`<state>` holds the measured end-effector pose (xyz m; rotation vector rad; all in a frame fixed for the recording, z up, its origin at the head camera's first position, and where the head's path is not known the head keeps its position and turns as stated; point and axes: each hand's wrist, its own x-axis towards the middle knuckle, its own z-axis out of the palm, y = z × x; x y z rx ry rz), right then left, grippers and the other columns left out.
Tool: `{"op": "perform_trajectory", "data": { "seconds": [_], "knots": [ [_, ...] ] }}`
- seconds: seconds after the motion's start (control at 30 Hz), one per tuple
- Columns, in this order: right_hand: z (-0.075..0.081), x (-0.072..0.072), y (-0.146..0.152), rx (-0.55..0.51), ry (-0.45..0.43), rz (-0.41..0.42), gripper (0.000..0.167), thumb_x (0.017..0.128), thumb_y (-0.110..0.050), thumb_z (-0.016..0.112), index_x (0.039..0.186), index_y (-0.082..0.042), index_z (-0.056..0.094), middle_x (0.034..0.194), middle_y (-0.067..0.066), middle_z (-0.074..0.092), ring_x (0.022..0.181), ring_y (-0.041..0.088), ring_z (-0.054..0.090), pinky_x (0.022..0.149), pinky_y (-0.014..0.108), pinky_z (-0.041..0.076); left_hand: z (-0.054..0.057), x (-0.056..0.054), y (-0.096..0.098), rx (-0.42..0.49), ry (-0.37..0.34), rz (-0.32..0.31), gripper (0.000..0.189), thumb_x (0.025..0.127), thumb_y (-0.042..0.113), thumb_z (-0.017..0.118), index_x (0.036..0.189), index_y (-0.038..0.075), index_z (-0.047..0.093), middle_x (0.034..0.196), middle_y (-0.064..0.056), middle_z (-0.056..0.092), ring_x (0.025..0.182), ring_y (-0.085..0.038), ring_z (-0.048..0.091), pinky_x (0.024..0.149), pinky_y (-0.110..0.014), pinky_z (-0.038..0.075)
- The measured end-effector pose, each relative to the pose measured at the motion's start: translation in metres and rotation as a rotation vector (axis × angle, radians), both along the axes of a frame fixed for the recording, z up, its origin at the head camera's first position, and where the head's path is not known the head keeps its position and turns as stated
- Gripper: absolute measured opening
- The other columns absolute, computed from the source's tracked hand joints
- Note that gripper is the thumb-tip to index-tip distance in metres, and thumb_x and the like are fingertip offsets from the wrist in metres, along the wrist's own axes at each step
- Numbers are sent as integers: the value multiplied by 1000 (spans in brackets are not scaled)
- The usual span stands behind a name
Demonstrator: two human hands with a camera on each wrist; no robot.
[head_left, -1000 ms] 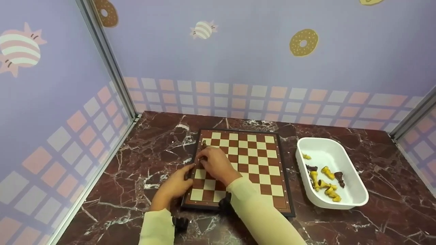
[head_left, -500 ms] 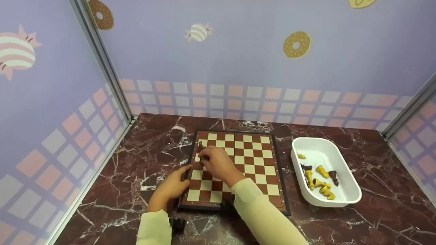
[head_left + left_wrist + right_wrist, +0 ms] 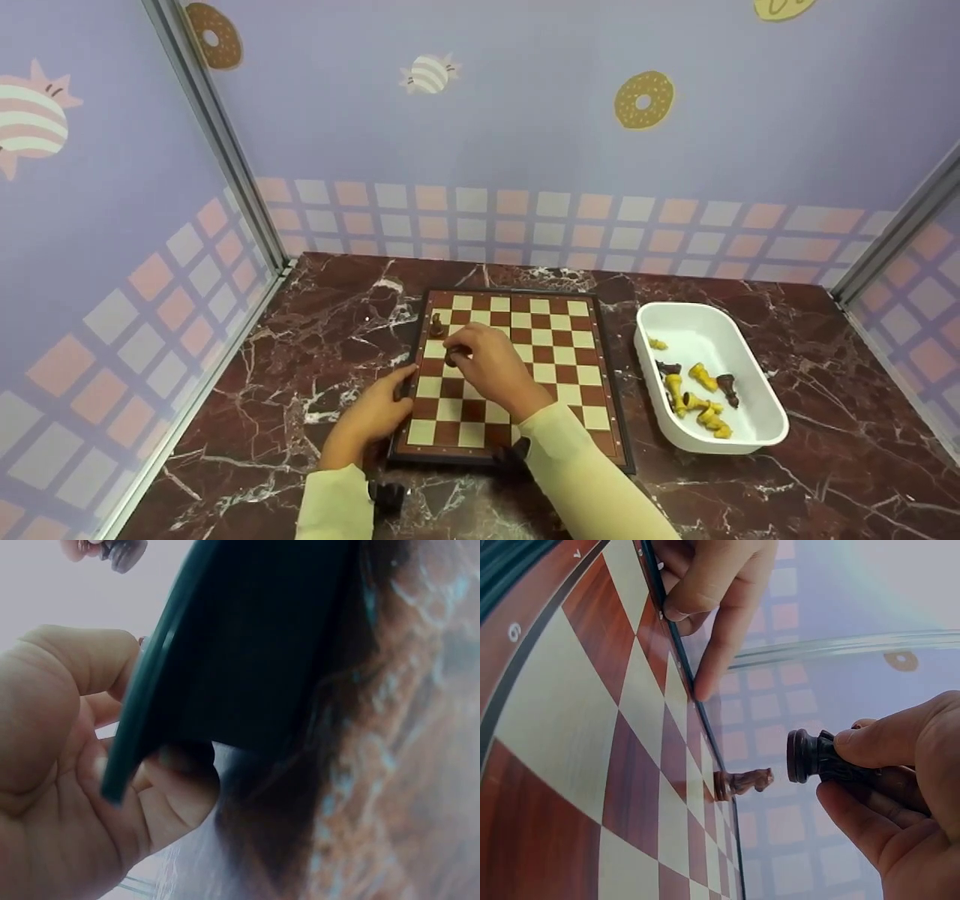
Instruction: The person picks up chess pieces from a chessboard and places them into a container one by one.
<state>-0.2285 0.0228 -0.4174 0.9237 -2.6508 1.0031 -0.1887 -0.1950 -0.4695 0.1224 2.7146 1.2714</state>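
Observation:
A brown-and-cream chessboard (image 3: 450, 409) with a dark frame lies on the marble table. My left hand (image 3: 375, 411) grips its left edge; in the left wrist view the board's dark rim (image 3: 135, 712) passes between the thumb and fingers. My right hand (image 3: 495, 367) is above the left part of the board, pinching a dark chess piece (image 3: 804, 756). That piece's round base shows free of the squares, while the fingers hide its upper part. A brown knight (image 3: 436, 325) stands upright on the board near the far left, just beyond the right hand.
Right of the board stands a white plastic tub (image 3: 772, 427) with several yellow and dark chess pieces lying in it. Patterned walls close off the back and left, with a metal strip (image 3: 217, 142) at their corner.
The right hand has drawn back to the right over the board with the dark piece, uncovering the standing knight. The left hand stays at the board's edge. The head view has shifted slightly.

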Motion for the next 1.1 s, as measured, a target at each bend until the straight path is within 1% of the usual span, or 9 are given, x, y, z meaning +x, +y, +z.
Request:
{"op": "perform_trajectory", "data": {
  "seconds": [0.07, 0.13, 0.17, 0.37, 0.5, 0.6, 0.77, 0.87, 1.1],
  "knots": [
    [1, 2, 4, -27, -4, 1, 14, 101, -5, 70, 110, -6, 81, 108, 6, 72, 98, 22, 71, 86, 37, 59, 0, 0, 0, 11, -11, -6, 67, 93, 1, 54, 159, 2, 46, 77, -6, 60, 56, -14, 48, 66, -36, 46],
    [1, 4, 8, -57, 10, 3, 13, 100, -4, 71, 107, -6, 81, 106, 6, 72, 97, 21, 71, 85, 37, 60, -1, 0, 0, 23, -19, -15, 67, 93, 1, 53, 160, 2, 45, 64, -1, 49, 51, -11, 42, 57, -32, 40],
    [1, 4, 9, -70, 18, 3, 12, 100, -3, 71, 106, -6, 81, 105, 6, 72, 96, 21, 71, 85, 37, 60, -1, 0, 0, 27, -20, -18, 67, 93, 1, 52, 160, 2, 45, 62, 1, 46, 50, -11, 40, 55, -31, 38],
    [6, 10, 20, -88, 65, -21, 12, 98, -2, 72, 105, -8, 80, 106, 7, 72, 96, 22, 72, 85, 38, 60, -2, 0, 0, 27, -15, -13, 67, 93, 0, 53, 160, 2, 45, 64, 2, 44, 51, -11, 39, 54, -31, 36],
    [7, 12, 28, -113, 102, -37, 13, 97, 0, 73, 106, -5, 80, 106, 8, 73, 98, 24, 72, 86, 37, 61, -2, 2, 0, 37, -23, -16, 66, 95, -1, 52, 161, 2, 45, 64, 2, 42, 50, -12, 35, 51, -30, 31],
    [8, 14, 35, -138, 110, -48, 14, 96, 1, 74, 108, -2, 80, 108, 10, 73, 98, 26, 73, 86, 37, 61, -2, 2, -1, 48, -28, -20, 67, 94, 0, 52, 161, 2, 44, 62, 2, 42, 49, -11, 34, 50, -29, 30],
    [8, 18, 46, -181, 133, -63, 14, 95, 1, 75, 108, -2, 80, 109, 10, 73, 97, 25, 74, 85, 38, 61, -3, 1, -1, 49, -33, -17, 68, 94, 0, 51, 161, 1, 43, 62, 2, 42, 49, -11, 35, 51, -29, 31],
    [7, 20, 53, -203, 145, -80, 14, 94, 2, 76, 106, -3, 80, 108, 8, 73, 98, 24, 74, 87, 38, 61, -3, 1, -1, 52, -29, -16, 68, 93, -1, 52, 160, 1, 44, 64, 2, 42, 51, -12, 36, 52, -30, 32],
    [9, 23, 64, -210, 145, -105, 15, 93, 2, 77, 107, -2, 80, 108, 8, 73, 99, 25, 74, 87, 40, 61, -3, 0, -1, 45, -11, -12, 68, 92, -1, 53, 160, 1, 45, 65, 1, 43, 52, -12, 38, 53, -30, 34]
  ]
}}
